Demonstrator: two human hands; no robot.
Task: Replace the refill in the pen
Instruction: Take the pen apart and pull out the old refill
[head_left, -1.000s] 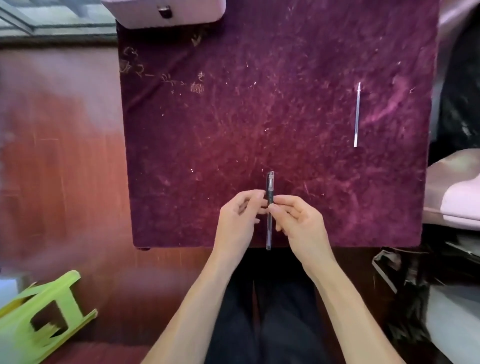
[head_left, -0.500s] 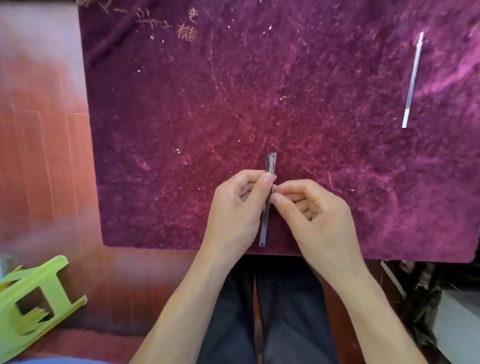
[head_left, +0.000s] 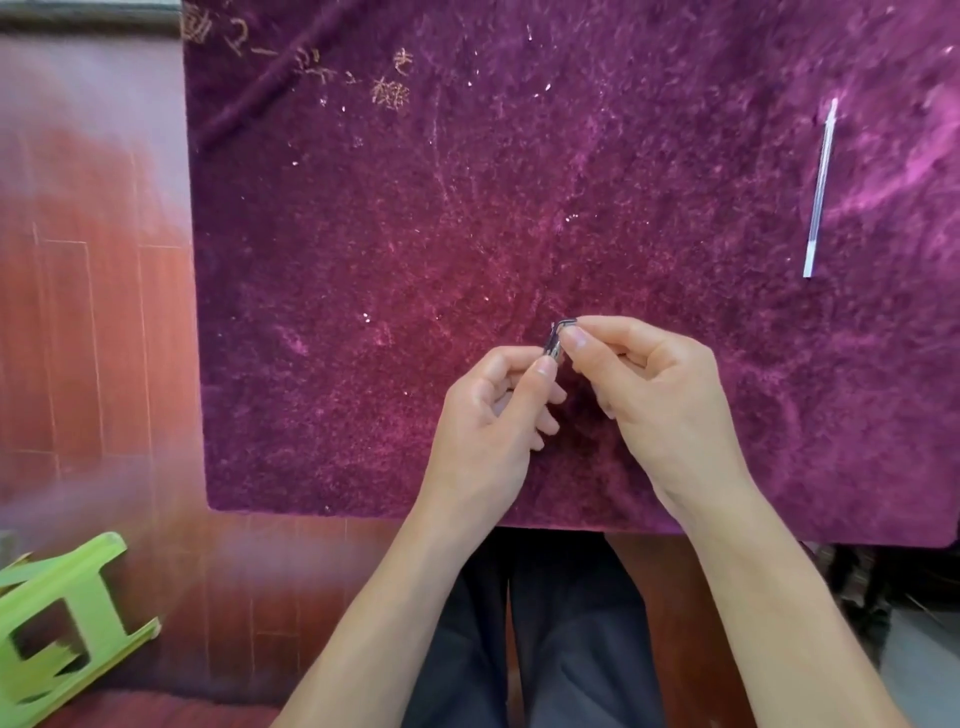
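A pen (head_left: 557, 340) is held above the near middle of a purple velvet-like cloth (head_left: 467, 234) that covers the table, and only its capped far end, with a clip, shows between the fingertips; the rest of the barrel is hidden behind the hands. The left hand (head_left: 493, 421) is closed around the pen from the left, its thumb pressed against the barrel just below the cap. The right hand (head_left: 660, 400) is pinched on the cap from the right, thumb and forefinger meeting over it, with the other fingers curled in. Whether the cap is seated or partly drawn off cannot be told. A spare refill (head_left: 820, 189), thin and pale with a white lower end, is laid on the cloth well apart from the hands, toward the far right (slightly tilted, its tip pointing away). A reddish wooden floor (head_left: 93, 322) is seen to the left of the table, where a green plastic stool (head_left: 57, 623) is lying tipped over at the lower corner. Dark trousers (head_left: 545, 649) are visible below the table's near edge, between the forearms.
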